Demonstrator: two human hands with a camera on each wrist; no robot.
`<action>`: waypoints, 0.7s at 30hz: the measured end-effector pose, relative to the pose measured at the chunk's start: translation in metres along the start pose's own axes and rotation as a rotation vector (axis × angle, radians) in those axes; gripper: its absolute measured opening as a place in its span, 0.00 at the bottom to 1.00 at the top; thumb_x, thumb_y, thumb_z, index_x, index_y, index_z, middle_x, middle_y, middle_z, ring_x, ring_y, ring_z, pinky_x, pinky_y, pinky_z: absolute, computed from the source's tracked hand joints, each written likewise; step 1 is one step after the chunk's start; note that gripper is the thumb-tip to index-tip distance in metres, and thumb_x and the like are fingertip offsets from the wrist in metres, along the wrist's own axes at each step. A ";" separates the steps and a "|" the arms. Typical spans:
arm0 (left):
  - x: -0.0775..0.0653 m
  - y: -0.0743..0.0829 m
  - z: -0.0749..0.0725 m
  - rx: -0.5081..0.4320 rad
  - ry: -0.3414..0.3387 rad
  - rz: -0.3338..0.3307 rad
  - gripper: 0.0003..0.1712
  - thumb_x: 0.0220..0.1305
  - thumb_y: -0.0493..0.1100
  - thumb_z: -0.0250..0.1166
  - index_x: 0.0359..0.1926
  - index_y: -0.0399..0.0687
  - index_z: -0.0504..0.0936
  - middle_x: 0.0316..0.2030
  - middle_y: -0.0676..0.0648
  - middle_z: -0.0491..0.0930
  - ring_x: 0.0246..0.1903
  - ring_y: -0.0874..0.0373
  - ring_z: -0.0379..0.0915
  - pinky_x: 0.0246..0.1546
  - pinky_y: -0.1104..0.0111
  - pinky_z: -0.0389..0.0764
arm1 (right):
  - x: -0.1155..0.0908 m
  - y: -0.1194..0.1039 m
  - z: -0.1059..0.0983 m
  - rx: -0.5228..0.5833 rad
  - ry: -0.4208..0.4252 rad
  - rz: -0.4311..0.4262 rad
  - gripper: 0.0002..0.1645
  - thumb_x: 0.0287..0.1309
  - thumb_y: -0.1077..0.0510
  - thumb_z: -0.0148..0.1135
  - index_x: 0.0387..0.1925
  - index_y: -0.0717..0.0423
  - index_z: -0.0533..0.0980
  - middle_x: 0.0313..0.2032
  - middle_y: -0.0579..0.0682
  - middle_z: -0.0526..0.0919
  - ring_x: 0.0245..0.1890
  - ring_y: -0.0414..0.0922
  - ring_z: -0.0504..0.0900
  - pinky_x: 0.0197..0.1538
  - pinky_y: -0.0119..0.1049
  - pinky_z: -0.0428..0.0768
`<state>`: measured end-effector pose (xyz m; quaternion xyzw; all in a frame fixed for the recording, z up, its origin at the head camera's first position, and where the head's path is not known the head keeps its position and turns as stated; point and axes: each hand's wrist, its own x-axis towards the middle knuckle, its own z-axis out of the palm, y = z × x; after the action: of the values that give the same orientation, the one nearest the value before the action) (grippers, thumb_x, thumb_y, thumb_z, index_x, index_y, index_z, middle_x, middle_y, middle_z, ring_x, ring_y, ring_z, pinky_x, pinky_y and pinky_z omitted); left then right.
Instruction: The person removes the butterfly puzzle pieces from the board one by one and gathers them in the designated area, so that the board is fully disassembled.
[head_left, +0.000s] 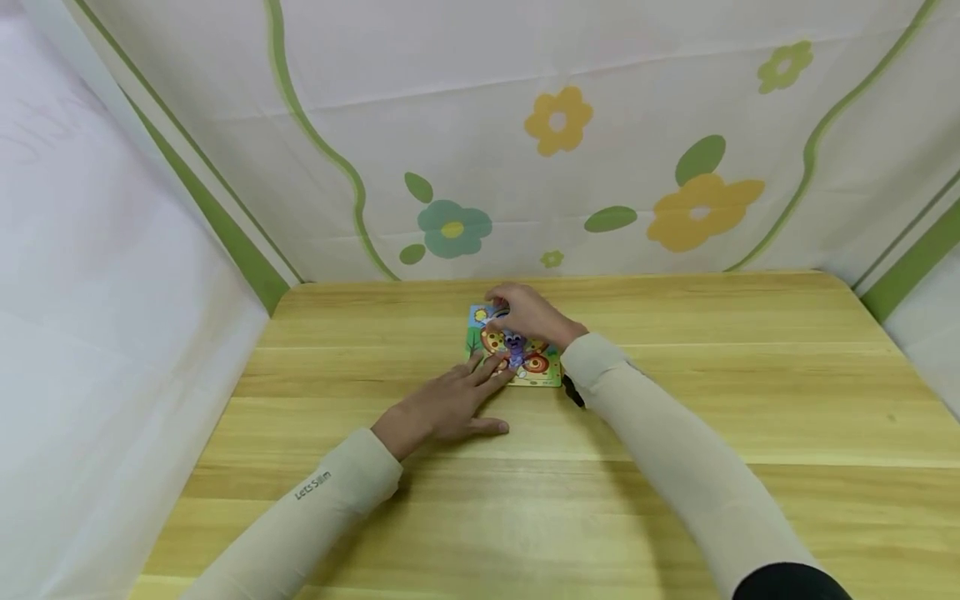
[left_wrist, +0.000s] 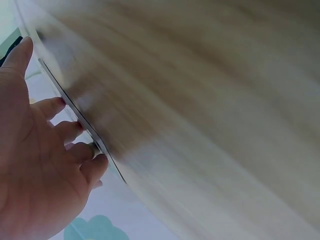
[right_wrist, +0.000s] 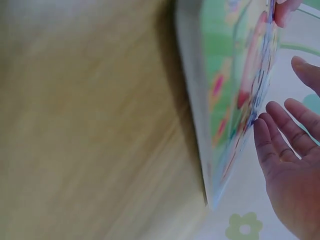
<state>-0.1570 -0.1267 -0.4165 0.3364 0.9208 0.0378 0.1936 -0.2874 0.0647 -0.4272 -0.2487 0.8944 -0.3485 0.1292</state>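
Note:
A colourful butterfly puzzle board point(head_left: 547, 377) lies flat on the wooden table, a purple figure with eyes at its middle. My left hand point(head_left: 450, 404) rests with spread fingers on the board's near left part, the thumb out over the tabletop. In the left wrist view, the fingertips point(left_wrist: 75, 129) meet the board's thin edge. My right hand point(head_left: 531, 315) reaches over the far part of the board, fingers bent downward. From the right wrist view, thumb and fingers stand apart with nothing seen between them, the little finger's tip point(right_wrist: 259, 122) right at the printed surface.
The light wooden table point(head_left: 720, 400) spreads around the board on all sides. A white cloth backdrop point(head_left: 465, 125) with printed flowers rises behind its far edge, and white cloth walls point(head_left: 112, 333) flank it.

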 end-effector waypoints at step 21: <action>-0.001 0.001 -0.003 -0.051 -0.023 -0.024 0.50 0.75 0.73 0.51 0.86 0.61 0.43 0.86 0.50 0.36 0.85 0.43 0.32 0.80 0.46 0.58 | 0.012 0.002 0.006 -0.173 0.005 -0.051 0.28 0.65 0.52 0.74 0.61 0.61 0.79 0.58 0.56 0.83 0.57 0.52 0.81 0.62 0.48 0.80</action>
<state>-0.1566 -0.1261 -0.4126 0.3209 0.9212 0.0550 0.2128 -0.2954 0.0562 -0.4333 -0.2808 0.9149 -0.2736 0.0959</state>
